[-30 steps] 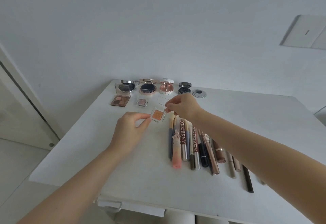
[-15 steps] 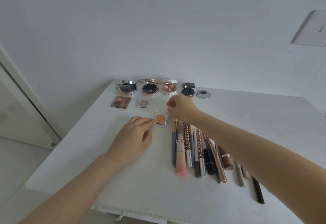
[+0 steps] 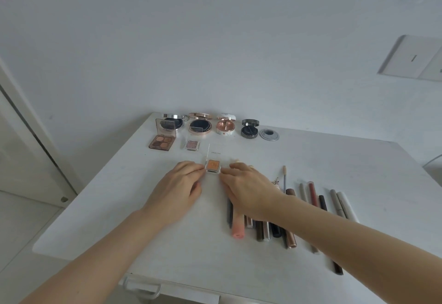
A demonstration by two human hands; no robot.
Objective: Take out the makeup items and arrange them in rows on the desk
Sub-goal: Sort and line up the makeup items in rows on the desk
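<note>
Small orange eyeshadow pan [image 3: 212,166], clear lid flipped open and standing up behind it, sits on the white tabletop [image 3: 358,160] approx. mid-scene. Left hand [image 3: 178,190] touches its left edge w/ fingertips; right hand [image 3: 248,190] touches its right edge. Both hands look to pinch the case lightly between them; exact curl of the fingers is hard to tell.

Just beyond it, second row: brown four-colour palette [image 3: 161,141] at left, lid up, then a small pinkish single pan [image 3: 192,145]. Far row along the wall: four open round compacts [image 3: 224,126], plus a grey cable grommet [image 3: 269,135] set in the tabletop at right.

Near right: row of pencils, tubes & wands [image 3: 315,198], incl. a peach-coloured tube [image 3: 238,228], partly under the right forearm.

Risks, as a judgement: the upright lid is thin and could snap shut or tip the case if nudged too hard. Right wrist hovers over the pencils, so dragging the arm back may roll them out of line. Pan also sits short of its row, so it may end up crooked.
</note>
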